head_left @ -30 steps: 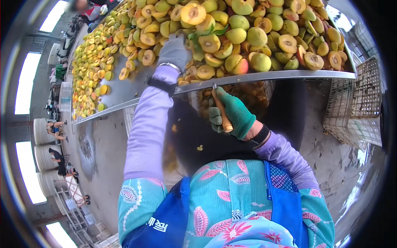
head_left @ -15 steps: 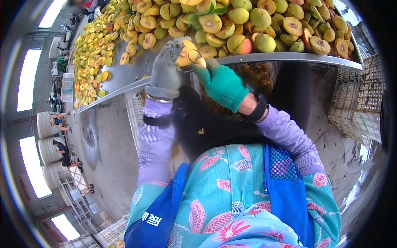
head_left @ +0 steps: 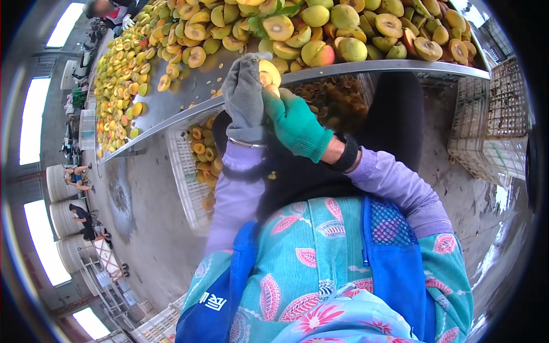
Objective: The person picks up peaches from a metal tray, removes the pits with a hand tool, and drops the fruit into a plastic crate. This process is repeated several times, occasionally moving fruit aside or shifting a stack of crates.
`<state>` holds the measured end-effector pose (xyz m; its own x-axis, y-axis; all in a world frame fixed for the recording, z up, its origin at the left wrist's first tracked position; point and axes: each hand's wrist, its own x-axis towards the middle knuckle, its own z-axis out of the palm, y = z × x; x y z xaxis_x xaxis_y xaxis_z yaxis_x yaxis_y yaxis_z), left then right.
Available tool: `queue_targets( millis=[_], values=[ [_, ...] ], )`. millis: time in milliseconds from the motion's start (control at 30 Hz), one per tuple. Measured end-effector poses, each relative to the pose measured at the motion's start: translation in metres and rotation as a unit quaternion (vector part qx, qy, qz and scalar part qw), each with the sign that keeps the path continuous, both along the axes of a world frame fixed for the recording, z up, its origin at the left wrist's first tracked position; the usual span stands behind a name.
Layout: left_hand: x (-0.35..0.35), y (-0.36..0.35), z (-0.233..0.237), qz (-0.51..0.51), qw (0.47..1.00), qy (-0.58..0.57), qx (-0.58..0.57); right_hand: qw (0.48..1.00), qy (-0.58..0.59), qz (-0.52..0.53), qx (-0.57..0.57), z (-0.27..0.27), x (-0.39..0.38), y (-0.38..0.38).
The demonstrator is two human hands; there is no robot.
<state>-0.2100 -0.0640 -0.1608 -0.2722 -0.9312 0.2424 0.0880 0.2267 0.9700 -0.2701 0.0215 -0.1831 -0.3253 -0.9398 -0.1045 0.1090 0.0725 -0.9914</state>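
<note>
My left hand, in a grey glove, is closed round a cut peach half with its yellow flesh towards my right hand. My right hand, in a green knit glove, is closed with thumb and fingertips against the lower side of that half. The thin loop-ended tool it held a moment ago is hidden at the fruit now. Both hands are just over the near rim of a metal table. Halved peaches are heaped beyond them.
Below the rim, a white crate holds peach halves, and another container holds brownish scraps. Stacked crates stand at right. A co-worker's gloved hand is at the table's far left. Large white tubs line the left wall.
My left hand has shifted right and turned with the peach half, closer to my right hand. The loop of the tool has gone out of sight. The crate below shows more.
</note>
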Motion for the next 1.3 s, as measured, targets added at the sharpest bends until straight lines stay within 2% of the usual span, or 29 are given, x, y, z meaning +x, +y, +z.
queue_targets(
  millis=[100, 167, 200, 267, 300, 333, 400, 433, 467, 500, 533, 567, 600, 633, 733, 767, 800, 867, 900, 933, 967, 1000, 1033, 1067, 1100, 1133, 1167, 1233, 1300],
  values=[
    [0.0, 0.0, 0.002, -0.023, 0.999, -0.023, -0.013, 0.987, -0.113, 0.061, 0.098, 0.038, -0.013, 0.012],
    [-0.002, 0.004, 0.01, -0.031, 0.999, -0.028, -0.002, 0.993, -0.101, 0.04, 0.041, 0.029, -0.011, 0.01],
    [-0.002, 0.001, 0.006, -0.022, 0.998, -0.039, -0.037, 0.995, -0.094, 0.029, 0.012, 0.023, -0.009, 0.008],
    [-0.001, -0.007, -0.003, -0.004, 0.992, -0.063, -0.107, 0.996, 0.024, 0.07, -0.05, -0.002, -0.022, -0.001],
    [0.004, -0.008, 0.001, -0.045, 0.985, -0.099, -0.131, 0.989, 0.082, 0.09, -0.078, -0.004, -0.03, -0.001],
    [0.013, -0.009, 0.008, -0.085, 0.976, -0.133, -0.154, 0.986, 0.05, 0.145, -0.062, -0.005, -0.039, 0.002],
    [0.017, -0.016, -0.003, -0.087, 0.97, -0.128, -0.189, 0.99, -0.047, 0.128, -0.023, 0.005, -0.027, 0.008],
    [0.011, -0.022, -0.019, -0.054, 0.974, -0.09, -0.202, 0.99, -0.088, 0.111, 0.005, 0.014, -0.02, 0.013],
    [0.012, -0.024, -0.031, -0.035, 0.971, -0.108, -0.21, 0.99, -0.108, 0.081, 0.051, 0.025, -0.014, 0.015],
    [0.009, -0.021, -0.031, -0.016, 0.968, -0.126, -0.219, 0.991, -0.128, 0.029, 0.027, 0.022, -0.007, 0.013],
    [0.005, -0.017, -0.03, 0.003, 0.963, -0.144, -0.226, 0.99, -0.128, 0.051, 0.022, 0.018, -0.011, 0.014],
    [0.011, -0.025, -0.029, 0.013, 0.901, -0.27, -0.339, 0.989, -0.13, 0.075, 0.02, 0.012, -0.018, 0.014],
    [0.017, -0.026, -0.03, 0.023, 0.81, -0.389, -0.438, 0.986, -0.131, 0.102, 0.02, 0.008, -0.021, 0.016],
    [0.01, -0.019, -0.015, -0.028, 0.955, -0.271, -0.115, 0.98, -0.159, 0.108, 0.047, 0.008, -0.018, 0.015],
    [0.002, -0.02, 0.004, -0.065, 0.96, -0.271, 0.001, 0.974, -0.228, 0.011, 0.004, 0.022, 0.002, 0.016],
    [0.002, -0.022, 0.009, -0.096, 0.944, -0.291, -0.121, 0.956, -0.291, 0.039, 0.024, 0.027, 0.004, 0.016],
    [0.003, -0.025, 0.015, -0.126, 0.911, -0.309, -0.242, 0.956, -0.279, 0.075, 0.044, 0.03, 0.0, 0.016],
    [0.006, -0.034, 0.023, -0.186, 0.799, -0.33, -0.467, 0.953, -0.256, 0.142, 0.083, 0.032, -0.018, 0.017],
    [0.006, -0.039, 0.026, -0.238, 0.794, -0.342, -0.443, 0.92, -0.313, 0.207, 0.115, 0.034, -0.03, 0.017],
    [0.008, -0.034, 0.026, -0.265, 0.889, -0.284, -0.24, 0.87, -0.431, 0.225, 0.077, 0.03, -0.028, 0.019],
    [0.009, -0.025, 0.027, -0.277, 0.937, -0.209, -0.032, 0.807, -0.537, 0.244, 0.033, 0.023, -0.023, 0.02],
    [0.003, -0.015, 0.038, -0.277, 0.939, -0.121, 0.166, 0.73, -0.629, 0.266, -0.015, 0.018, -0.019, 0.016],
    [0.001, -0.019, 0.016, -0.301, 0.936, 0.013, 0.18, 0.646, -0.695, 0.311, -0.064, 0.014, -0.016, 0.013],
    [0.001, -0.018, 0.008, -0.273, 0.953, 0.02, 0.127, 0.581, -0.731, 0.342, -0.105, 0.009, -0.012, 0.01],
    [0.005, -0.019, 0.001, -0.278, 0.933, 0.068, 0.217, 0.573, -0.731, 0.357, -0.099, 0.009, -0.015, 0.009],
    [0.006, -0.011, 0.008, -0.248, 0.946, 0.082, 0.194, 0.565, -0.733, 0.369, -0.089, 0.013, -0.018, 0.009],
    [0.01, -0.006, 0.012, -0.174, 0.961, 0.093, 0.193, 0.578, -0.713, 0.389, -0.076, 0.018, -0.019, 0.008],
    [0.03, 0.005, 0.014, -0.123, 0.924, 0.215, 0.293, 0.6, -0.683, 0.414, -0.046, 0.036, -0.021, 0.019],
    [0.086, 0.001, 0.005, -0.05, 0.964, 0.085, 0.246, 0.732, -0.58, 0.358, 0.007, 0.045, -0.026, 0.034]
  ],
)
